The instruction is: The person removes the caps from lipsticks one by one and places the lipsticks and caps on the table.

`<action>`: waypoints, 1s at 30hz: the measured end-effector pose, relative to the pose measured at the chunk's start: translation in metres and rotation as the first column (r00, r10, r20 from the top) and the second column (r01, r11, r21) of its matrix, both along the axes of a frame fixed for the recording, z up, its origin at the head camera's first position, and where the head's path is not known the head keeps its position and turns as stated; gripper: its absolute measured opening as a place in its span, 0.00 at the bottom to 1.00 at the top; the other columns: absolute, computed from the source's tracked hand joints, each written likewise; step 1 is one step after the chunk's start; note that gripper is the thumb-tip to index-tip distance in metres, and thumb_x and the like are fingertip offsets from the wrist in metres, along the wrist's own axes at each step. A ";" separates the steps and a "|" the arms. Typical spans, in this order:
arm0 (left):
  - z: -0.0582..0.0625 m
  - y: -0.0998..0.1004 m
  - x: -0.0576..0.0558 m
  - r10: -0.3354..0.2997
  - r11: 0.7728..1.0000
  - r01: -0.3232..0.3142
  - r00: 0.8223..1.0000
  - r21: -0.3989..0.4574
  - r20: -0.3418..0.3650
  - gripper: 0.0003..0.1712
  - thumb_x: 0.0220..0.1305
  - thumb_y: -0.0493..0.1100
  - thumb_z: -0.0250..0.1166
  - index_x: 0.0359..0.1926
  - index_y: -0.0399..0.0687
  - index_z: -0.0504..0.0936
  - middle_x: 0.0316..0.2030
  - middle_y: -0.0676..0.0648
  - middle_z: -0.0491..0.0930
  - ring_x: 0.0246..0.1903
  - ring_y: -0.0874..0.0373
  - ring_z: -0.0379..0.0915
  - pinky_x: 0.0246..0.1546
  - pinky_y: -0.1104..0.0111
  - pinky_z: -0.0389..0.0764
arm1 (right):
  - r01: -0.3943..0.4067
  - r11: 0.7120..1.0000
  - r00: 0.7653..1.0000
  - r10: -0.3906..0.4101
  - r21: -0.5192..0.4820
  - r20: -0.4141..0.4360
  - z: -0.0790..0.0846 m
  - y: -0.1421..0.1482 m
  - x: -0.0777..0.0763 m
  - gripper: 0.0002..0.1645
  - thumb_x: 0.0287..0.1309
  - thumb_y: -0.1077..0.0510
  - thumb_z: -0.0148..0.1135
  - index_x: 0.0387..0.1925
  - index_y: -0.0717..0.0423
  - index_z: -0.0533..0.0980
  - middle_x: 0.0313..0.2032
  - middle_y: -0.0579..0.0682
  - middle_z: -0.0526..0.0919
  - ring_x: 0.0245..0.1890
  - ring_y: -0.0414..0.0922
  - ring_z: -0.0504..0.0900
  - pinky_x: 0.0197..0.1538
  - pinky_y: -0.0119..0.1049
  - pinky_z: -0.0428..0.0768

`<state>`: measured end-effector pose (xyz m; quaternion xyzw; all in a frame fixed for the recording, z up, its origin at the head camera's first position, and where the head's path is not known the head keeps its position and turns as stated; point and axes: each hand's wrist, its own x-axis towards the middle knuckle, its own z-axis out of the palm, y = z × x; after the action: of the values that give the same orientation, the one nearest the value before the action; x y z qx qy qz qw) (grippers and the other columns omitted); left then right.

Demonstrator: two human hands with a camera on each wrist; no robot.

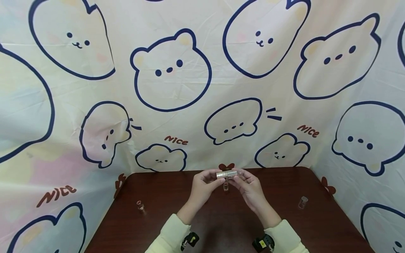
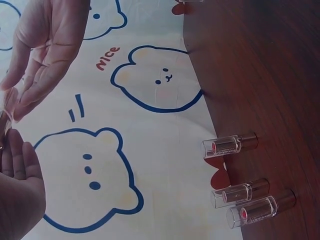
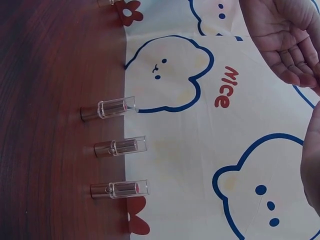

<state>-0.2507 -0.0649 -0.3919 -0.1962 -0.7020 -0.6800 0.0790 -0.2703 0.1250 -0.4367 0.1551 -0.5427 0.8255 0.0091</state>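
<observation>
In the head view a shiny, pale metallic lipstick tube (image 1: 226, 174) lies sideways between both hands, above the table's far edge. My left hand (image 1: 205, 184) pinches its left end between thumb and fingers. The fingers of my right hand (image 1: 251, 188) grip the right end, where a clear part shows. At the left border of the left wrist view only a sliver of the tube (image 2: 6, 119) appears. Three capped lipsticks stand upright on the table: a near one (image 3: 116, 189), a middle one (image 3: 122, 146) and a far one (image 3: 110, 108). The hands mostly hide them in the head view.
On the dark wooden table (image 1: 221, 228), a small copper-coloured lipstick base (image 1: 140, 205) stands at the left and a clear cap (image 1: 302, 202) at the right. A cloth printed with bears (image 1: 171, 84) hangs behind the table and along both sides.
</observation>
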 end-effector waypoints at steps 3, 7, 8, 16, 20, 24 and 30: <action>-0.001 -0.001 0.000 -0.004 1.000 0.004 1.000 0.003 -0.004 0.13 0.59 0.34 0.69 0.46 0.34 0.84 0.40 0.41 0.83 0.35 0.58 0.76 0.39 0.70 0.80 | 0.009 1.000 1.000 -0.009 -0.003 -0.004 0.000 0.000 0.000 0.26 0.65 0.65 0.59 0.60 0.74 0.67 0.49 0.52 0.81 0.49 0.46 0.82 0.53 0.40 0.76; -0.002 -0.002 0.001 -0.012 1.000 0.012 1.000 0.002 -0.009 0.13 0.59 0.33 0.69 0.46 0.34 0.84 0.40 0.40 0.83 0.35 0.57 0.76 0.38 0.70 0.80 | 0.011 1.000 1.000 -0.011 -0.002 -0.001 -0.001 -0.001 0.001 0.19 0.65 0.65 0.59 0.56 0.67 0.73 0.49 0.54 0.81 0.49 0.47 0.82 0.53 0.41 0.76; -0.002 -0.002 0.001 -0.014 1.000 0.014 1.000 -0.002 -0.011 0.13 0.59 0.33 0.69 0.45 0.34 0.84 0.40 0.40 0.83 0.34 0.57 0.76 0.38 0.70 0.80 | 0.011 1.000 1.000 -0.011 -0.004 0.007 -0.001 -0.001 0.001 0.18 0.64 0.65 0.60 0.55 0.65 0.74 0.49 0.54 0.81 0.49 0.47 0.82 0.53 0.41 0.76; -0.002 -0.004 0.002 -0.027 1.000 0.027 1.000 -0.009 -0.013 0.13 0.59 0.33 0.69 0.46 0.34 0.83 0.41 0.39 0.83 0.36 0.55 0.76 0.39 0.69 0.81 | 0.014 1.000 0.999 -0.015 0.018 0.040 0.000 -0.001 0.002 0.24 0.63 0.64 0.63 0.58 0.70 0.71 0.50 0.55 0.81 0.49 0.48 0.83 0.54 0.41 0.76; -0.002 -0.004 0.003 -0.021 1.000 0.021 1.000 -0.006 -0.016 0.13 0.59 0.33 0.69 0.46 0.34 0.84 0.41 0.40 0.83 0.36 0.55 0.77 0.39 0.69 0.81 | 0.032 0.999 0.999 -0.033 0.023 0.031 0.001 -0.002 0.003 0.24 0.62 0.64 0.63 0.58 0.71 0.71 0.48 0.53 0.82 0.49 0.48 0.83 0.53 0.41 0.76; -0.003 -0.004 0.003 -0.020 1.000 0.020 1.000 -0.002 -0.019 0.13 0.59 0.34 0.69 0.46 0.35 0.84 0.40 0.41 0.83 0.36 0.56 0.77 0.39 0.68 0.81 | 0.041 0.999 0.999 -0.041 0.026 -0.001 0.000 -0.003 0.003 0.26 0.63 0.65 0.61 0.59 0.76 0.67 0.48 0.53 0.82 0.48 0.47 0.83 0.52 0.40 0.77; -0.005 -0.012 0.002 0.001 1.000 -0.001 1.000 -0.005 -0.001 0.14 0.59 0.37 0.70 0.46 0.36 0.84 0.38 0.44 0.84 0.32 0.58 0.77 0.32 0.71 0.80 | 0.025 0.999 1.000 -0.025 -0.020 -0.015 -0.001 0.007 0.001 0.23 0.65 0.64 0.59 0.58 0.73 0.69 0.49 0.52 0.82 0.49 0.47 0.82 0.53 0.41 0.76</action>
<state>-0.2483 -0.0773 -0.3969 -0.1963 -0.7039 -0.6780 0.0791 -0.2689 0.1320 -0.4375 0.1544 -0.5363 0.8294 0.0251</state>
